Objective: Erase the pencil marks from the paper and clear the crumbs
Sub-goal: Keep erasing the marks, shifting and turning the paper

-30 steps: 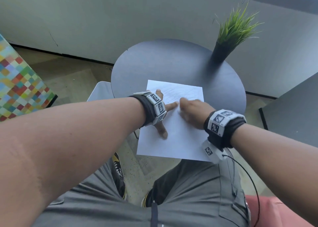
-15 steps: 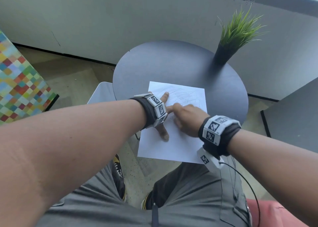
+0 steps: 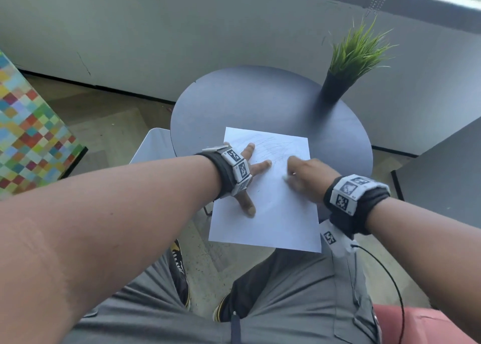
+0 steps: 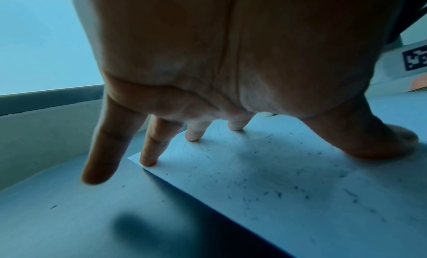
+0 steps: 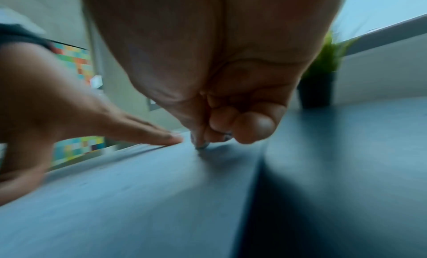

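A white paper (image 3: 273, 221) lies on the round dark table (image 3: 260, 101), its near end hanging over the edge. Faint pencil scribbles (image 3: 270, 145) cover its far part. My left hand (image 3: 256, 167) presses the paper's left side with fingers spread flat (image 4: 265, 101). Dark eraser crumbs (image 4: 277, 189) dot the paper (image 4: 300, 198) beneath it, and a few lie on the table (image 4: 69, 216). My right hand (image 3: 304, 177) is blurred; its curled fingers (image 5: 219, 130) pinch a small eraser (image 5: 201, 145) whose tip touches the paper (image 5: 138, 198) just right of the left index finger.
A potted grass plant (image 3: 348, 65) stands at the table's far right (image 5: 321, 79). A white seat (image 3: 153, 145) is left of the table, a colourful checked block (image 3: 28, 135) farther left, a dark tabletop (image 3: 442, 166) at right. My grey-trousered knees sit below the paper.
The right hand with the eraser slid toward the left index finger, then back right and slightly away, rubbing the paper. The left hand stayed pressed in place.
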